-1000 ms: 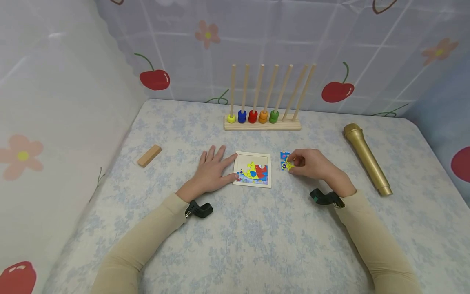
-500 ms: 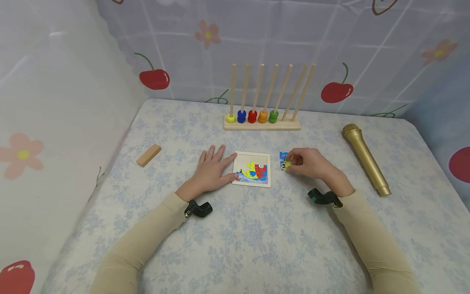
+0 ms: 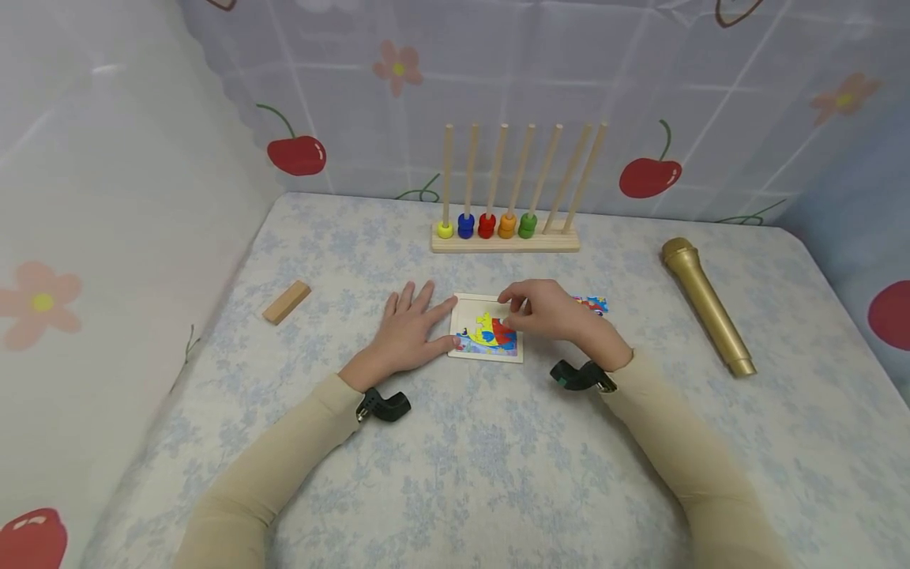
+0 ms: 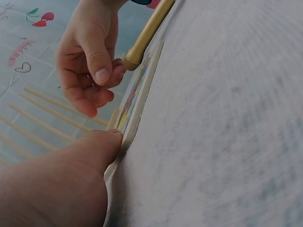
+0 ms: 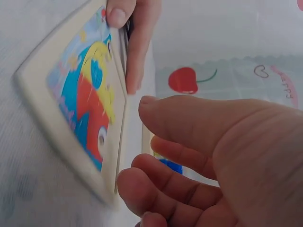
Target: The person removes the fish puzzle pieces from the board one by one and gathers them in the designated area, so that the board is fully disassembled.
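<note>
My left hand (image 3: 407, 336) lies flat with fingers spread, its thumb and index finger at the left rim of a square wooden puzzle tray (image 3: 490, 359). In the left wrist view the left thumb (image 4: 106, 142) presses on the tray's edge. Joined pieces of a yellow and red fish picture (image 5: 90, 99) fill the tray's lower part; bare wood shows above. My right hand (image 3: 550, 308) hovers over the tray's right side, fingers loosely bent. The right wrist view shows its thumb and fingertips apart, nothing between them. Loose puzzle pieces (image 3: 593, 303) lie beyond the right wrist, partly hidden.
A wooden bead rack (image 3: 505, 243) with upright pegs and coloured beads stands at the back. On the right lies a gold microphone (image 3: 709, 308). A small wooden block (image 3: 287, 302) is at the left. Printed cloth walls (image 3: 540, 79) close in the table.
My right hand has moved left from the loose puzzle pieces to above the tray, uncovering pieces on the right. The left hand stays at the tray's left rim.
</note>
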A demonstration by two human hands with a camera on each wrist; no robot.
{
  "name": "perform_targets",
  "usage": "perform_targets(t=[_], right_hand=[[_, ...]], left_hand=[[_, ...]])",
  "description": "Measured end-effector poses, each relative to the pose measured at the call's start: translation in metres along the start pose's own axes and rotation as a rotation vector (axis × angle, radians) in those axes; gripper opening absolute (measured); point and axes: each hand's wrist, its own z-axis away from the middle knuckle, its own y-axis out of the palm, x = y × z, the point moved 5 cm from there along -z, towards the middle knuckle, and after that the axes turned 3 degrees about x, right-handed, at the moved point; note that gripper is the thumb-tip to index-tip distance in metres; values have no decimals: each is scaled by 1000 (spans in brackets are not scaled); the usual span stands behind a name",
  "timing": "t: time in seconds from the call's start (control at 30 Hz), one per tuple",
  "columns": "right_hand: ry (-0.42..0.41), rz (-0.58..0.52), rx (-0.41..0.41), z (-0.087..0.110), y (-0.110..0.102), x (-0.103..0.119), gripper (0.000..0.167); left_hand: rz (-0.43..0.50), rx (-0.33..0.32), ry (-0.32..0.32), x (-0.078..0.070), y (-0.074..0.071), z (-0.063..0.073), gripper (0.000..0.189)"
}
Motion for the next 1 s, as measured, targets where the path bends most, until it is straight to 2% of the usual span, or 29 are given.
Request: perform_targets(t=[0.33,1.0], right_hand=[[7,-22,51,-11,16,12,40],[-20,57,16,-14,28,15,42]], left_hand=[[-2,-3,8,-1,0,0,73],[-6,-7,12,0,-1,1,73]])
